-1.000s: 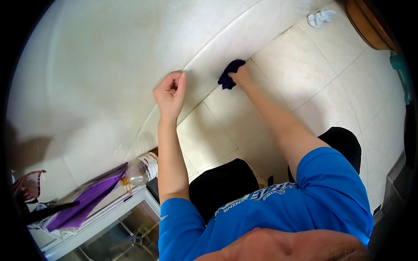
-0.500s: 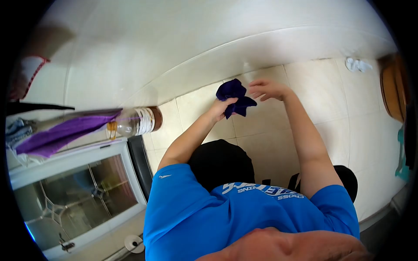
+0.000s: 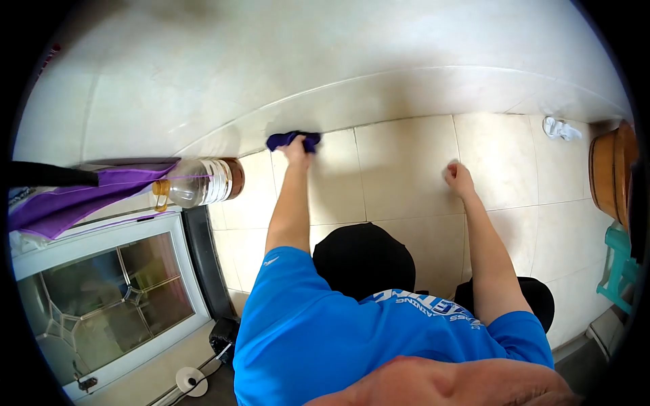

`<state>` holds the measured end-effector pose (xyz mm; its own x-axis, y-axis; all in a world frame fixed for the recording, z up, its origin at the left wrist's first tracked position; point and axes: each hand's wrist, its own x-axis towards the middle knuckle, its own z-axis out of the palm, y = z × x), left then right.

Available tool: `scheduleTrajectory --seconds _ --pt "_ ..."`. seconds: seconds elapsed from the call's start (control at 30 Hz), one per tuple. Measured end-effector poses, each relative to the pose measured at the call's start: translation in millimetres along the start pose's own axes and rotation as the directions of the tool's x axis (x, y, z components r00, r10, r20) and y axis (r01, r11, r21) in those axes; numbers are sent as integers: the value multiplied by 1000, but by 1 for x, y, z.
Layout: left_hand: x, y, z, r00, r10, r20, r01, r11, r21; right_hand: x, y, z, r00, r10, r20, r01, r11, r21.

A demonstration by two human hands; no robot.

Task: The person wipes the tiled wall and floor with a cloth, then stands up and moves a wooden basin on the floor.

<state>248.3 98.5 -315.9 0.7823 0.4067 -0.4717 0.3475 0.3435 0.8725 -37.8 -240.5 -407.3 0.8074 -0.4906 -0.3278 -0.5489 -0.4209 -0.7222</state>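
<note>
A dark purple cloth (image 3: 313, 143) is bunched under my left hand (image 3: 295, 147), whose fingers are closed on it. The cloth lies low down where the pale wall (image 3: 325, 101) meets the tiled floor (image 3: 406, 159). Off to the right, my right hand (image 3: 460, 178) is closed in a loose fist over the tiles, with nothing visible in it and apart from the cloth.
A large clear bottle (image 3: 196, 182) lies at the left beside a purple fabric item (image 3: 95, 196). Below them is a glass-paned door (image 3: 115, 291). At the right are a white crumpled cloth (image 3: 561, 128), a wooden tub (image 3: 607, 174) and a teal stool (image 3: 616, 264).
The cloth passed from my right hand to my left, which has since moved it leftward to the wall's base. My right hand has closed from spread fingers and sits lower. The view has turned.
</note>
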Motion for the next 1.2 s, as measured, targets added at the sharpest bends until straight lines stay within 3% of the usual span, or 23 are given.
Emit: scheduleTrajectory --seconds 0.07,0.13,0.2,0.27,0.53,0.6,0.67,0.7,0.73,0.8,0.87,0.97,1.0,1.13,1.17,1.2 --pt "49 -75 1 953 28 302 -70 989 131 -15 -17 -6 1000 -20 4 20 993 -113" --pt "-16 -85 35 935 255 246 -315 916 246 -15 -28 -12 999 -38 1 37 975 -221" --pt "-45 -62 50 941 -100 325 69 992 106 -21 -29 -13 995 -81 67 94 969 -230" --pt "-55 -57 59 821 -240 518 270 963 20 -23 -35 -17 996 -46 78 66 961 -270" --pt "-184 22 108 730 -129 671 206 978 -37 -8 -32 -18 989 34 141 -4 977 -213" --pt "-216 58 122 627 -102 772 259 962 -83 -9 -31 -20 990 20 140 0 990 -138" --pt "-227 74 136 584 -164 795 326 944 -45 -8 -33 -22 987 51 155 -31 991 -133" --pt "-226 74 145 575 -262 775 437 899 -20 -6 -36 -23 982 65 178 -41 990 -137" --pt "-223 64 156 569 -261 780 429 903 -11 -6 -37 -23 983 64 170 -42 991 -125" --pt "-211 21 175 592 -509 625 518 834 189 -3 -38 -21 976 137 172 -109 981 -163" --pt "-195 -25 190 545 -596 589 586 774 241 -5 -42 -21 981 111 162 -78 977 -196" --pt "-216 -8 196 625 -592 509 585 787 196 -7 -40 -17 989 77 123 -43 967 -253" --pt "-221 7 196 605 -584 541 584 788 197 -6 -39 -14 993 71 96 -42 960 -276" --pt "-267 131 202 578 -521 628 535 823 190 6 -50 -22 968 144 205 -77 950 -304" --pt "-279 167 199 300 -562 771 775 615 147 12 -50 -24 952 184 246 -103 946 -308" --pt "-289 196 194 13 -485 875 929 331 169 16 -49 -22 931 225 288 -130 941 -314"
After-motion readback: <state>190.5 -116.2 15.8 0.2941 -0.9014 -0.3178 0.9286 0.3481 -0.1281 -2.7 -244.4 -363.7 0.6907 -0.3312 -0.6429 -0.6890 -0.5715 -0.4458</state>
